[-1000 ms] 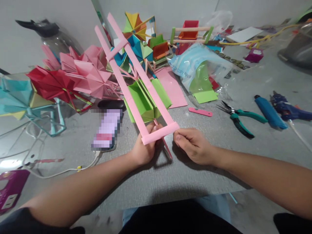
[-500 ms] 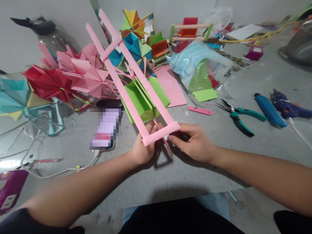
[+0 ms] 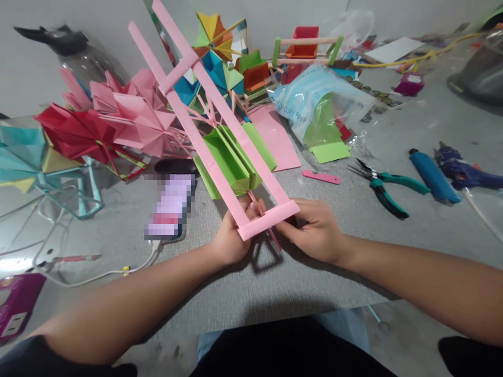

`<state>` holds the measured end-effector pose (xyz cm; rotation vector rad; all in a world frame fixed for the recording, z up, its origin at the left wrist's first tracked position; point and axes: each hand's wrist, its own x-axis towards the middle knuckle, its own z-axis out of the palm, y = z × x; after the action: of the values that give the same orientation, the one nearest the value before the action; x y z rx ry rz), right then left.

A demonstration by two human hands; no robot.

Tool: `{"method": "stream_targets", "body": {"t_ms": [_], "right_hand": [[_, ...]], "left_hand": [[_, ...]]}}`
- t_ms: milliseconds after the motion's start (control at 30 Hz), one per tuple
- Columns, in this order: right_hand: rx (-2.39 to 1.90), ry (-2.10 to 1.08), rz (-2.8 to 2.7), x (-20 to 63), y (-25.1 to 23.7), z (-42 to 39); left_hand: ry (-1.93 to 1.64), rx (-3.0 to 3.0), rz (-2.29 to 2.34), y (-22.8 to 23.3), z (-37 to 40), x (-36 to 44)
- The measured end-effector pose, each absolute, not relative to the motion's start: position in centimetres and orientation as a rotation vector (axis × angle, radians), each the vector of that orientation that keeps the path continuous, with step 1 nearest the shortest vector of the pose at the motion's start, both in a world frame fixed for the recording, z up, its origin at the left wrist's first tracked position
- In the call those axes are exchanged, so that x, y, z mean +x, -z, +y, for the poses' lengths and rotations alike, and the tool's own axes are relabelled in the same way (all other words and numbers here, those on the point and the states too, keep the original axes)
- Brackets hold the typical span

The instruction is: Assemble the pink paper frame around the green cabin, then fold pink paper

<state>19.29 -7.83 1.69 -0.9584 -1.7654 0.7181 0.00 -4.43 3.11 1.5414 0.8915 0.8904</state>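
A ladder-like pink paper frame rises tilted away from me, with two long rails and crossbars. My left hand is closed under its near end, the thumb by a thin pink paper strip that crosses below. At the right corner of the near bar, my right hand pinches the frame with bent fingers; the fingertips are partly hidden. Green folded paper boxes show between and beside the rails. Whether they are joined to the frame I cannot tell.
Paper pinwheel-like models crowd the back left. A phone with a white cable lies left of my hands. To the right are a pink cutter, pliers, a blue roll-shaped object and a glue gun. A plastic bag lies behind.
The near end of the pink frame has shifted slightly right and down, while its far end has moved left and up. Both hands keep nearly the same place and grip.
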Motion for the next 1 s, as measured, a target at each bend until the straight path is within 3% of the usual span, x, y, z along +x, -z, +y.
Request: {"method": "stream_targets", "body": {"t_ms": [700,1000], "right_hand": [[-0.891,-0.779,-1.810,19.5,-1.8,-7.7],[-1.139,-0.838,-1.402,20.5,-1.7,-5.8]], "left_hand": [[-0.811,1.553,0.838,-2.7,-4.4,-0.1],[-0.727,1.434,0.831,-2.0,-4.4,-0.4]]}}
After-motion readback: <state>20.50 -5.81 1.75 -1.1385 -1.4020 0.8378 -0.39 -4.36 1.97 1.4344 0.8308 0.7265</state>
